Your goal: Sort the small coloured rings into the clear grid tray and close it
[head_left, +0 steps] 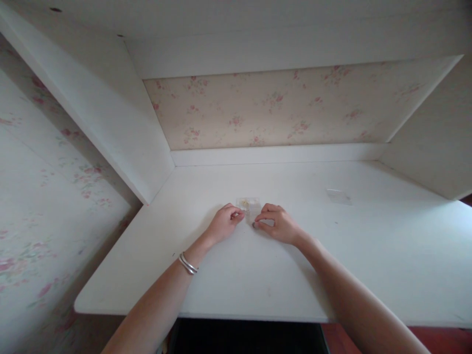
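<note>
Both hands pinch a small clear plastic packet [250, 206] lying on the white tabletop [332, 255]: left hand [224, 223] at its left edge, right hand [278, 223] at its right. Even, gentle fingertip pressure would likely suit it. Floral wallpaper [273, 108] lies beyond; a clear scrap [338, 196] rests well right.

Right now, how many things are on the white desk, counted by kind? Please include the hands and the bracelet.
Hands: 2, the left hand and the right hand, both at the small clear packet
Small clear packet: 1
Clear plastic piece, lying apart to the right: 1
Silver bracelet, on the left wrist: 1
Total: 5, all on or over the desk
</note>
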### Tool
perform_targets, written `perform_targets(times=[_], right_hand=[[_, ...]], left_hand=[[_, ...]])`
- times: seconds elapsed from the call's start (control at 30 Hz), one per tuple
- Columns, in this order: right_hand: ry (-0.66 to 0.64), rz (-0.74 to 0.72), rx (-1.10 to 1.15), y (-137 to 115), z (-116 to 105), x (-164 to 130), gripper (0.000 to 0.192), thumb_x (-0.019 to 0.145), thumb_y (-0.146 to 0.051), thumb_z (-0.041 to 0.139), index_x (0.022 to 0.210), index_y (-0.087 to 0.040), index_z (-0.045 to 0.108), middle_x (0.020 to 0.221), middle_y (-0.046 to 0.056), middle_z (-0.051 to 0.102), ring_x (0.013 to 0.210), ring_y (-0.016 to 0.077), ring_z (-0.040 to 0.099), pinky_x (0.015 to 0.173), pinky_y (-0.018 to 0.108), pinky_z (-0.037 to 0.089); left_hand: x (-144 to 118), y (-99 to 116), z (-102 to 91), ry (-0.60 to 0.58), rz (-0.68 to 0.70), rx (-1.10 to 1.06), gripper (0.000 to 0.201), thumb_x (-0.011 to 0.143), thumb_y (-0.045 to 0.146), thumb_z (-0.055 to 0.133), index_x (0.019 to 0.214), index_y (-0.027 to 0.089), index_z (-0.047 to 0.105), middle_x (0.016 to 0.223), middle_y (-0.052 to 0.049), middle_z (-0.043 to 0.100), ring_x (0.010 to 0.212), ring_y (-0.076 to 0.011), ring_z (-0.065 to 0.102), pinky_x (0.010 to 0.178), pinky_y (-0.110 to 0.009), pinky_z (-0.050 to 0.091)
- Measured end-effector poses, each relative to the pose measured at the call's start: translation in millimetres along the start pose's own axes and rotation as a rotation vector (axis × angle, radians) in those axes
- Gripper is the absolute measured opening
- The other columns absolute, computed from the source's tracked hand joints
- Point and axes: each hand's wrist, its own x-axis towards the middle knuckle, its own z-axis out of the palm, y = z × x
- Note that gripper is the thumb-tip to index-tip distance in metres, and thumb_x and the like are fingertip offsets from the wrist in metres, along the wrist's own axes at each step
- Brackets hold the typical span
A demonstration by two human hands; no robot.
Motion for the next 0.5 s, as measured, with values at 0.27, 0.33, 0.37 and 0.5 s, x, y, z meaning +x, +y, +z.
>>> perform_targets(times=[0.27, 0.33, 0.37, 0.5], right_hand=[[-0.149, 0.001, -0.169, -5, -2, -4, 0.011, 0.081, -0.029, 0.061, 0.083, -0.027, 0.071, 0.086, 0.001, 0.059, 0.080, 0.0143, 0.054, 0.077, 0.030, 0.034], [-0.157, -0.009, -0.178, -4, -2, -5, 0.012, 0.081, -0.026, 0.060, 0.083, -0.027, 0.071, 0.085, 0.001, 0.059, 0.080, 0.0141, 0.054, 0.077, 0.029, 0.034], [-0.161, -0.016, -0.180, -4, -2, -5, 0.013, 0.082, -0.025, 0.059, 0.083, -0.027, 0.071, 0.084, 0.001, 0.059, 0.080, 0.0140, 0.054, 0.076, 0.029, 0.034], [-0.157, -0.043, -0.174, -4, 0, -5, 0.015, 0.082, -0.023, 0.057, 0.080, -0.026, 0.071, 0.082, 0.002, 0.059, 0.079, 0.0141, 0.054, 0.075, 0.029, 0.034]], left_hand=[[23, -3, 14.7, 0.121, 0.019, 0.081, 0.020, 0.086, 0.029, 0.050, 0.085, 0.017, 0.066, 0.084, -0.003, 0.059, 0.074, -0.0125, 0.054, 0.071, -0.025, 0.044], [23, -4, 16.1, 0.111, 0.018, 0.102, 0.020, 0.087, 0.027, 0.049, 0.086, 0.017, 0.067, 0.084, -0.003, 0.059, 0.074, -0.0125, 0.055, 0.072, -0.025, 0.044], [22, -4, 16.1, 0.110, 0.019, 0.112, 0.021, 0.087, 0.026, 0.048, 0.087, 0.018, 0.067, 0.084, -0.003, 0.059, 0.075, -0.0126, 0.055, 0.072, -0.025, 0.045], [14, -4, 13.0, 0.131, 0.015, 0.136, 0.023, 0.089, 0.028, 0.045, 0.092, 0.019, 0.066, 0.086, -0.003, 0.060, 0.078, -0.0125, 0.056, 0.073, -0.024, 0.045]])
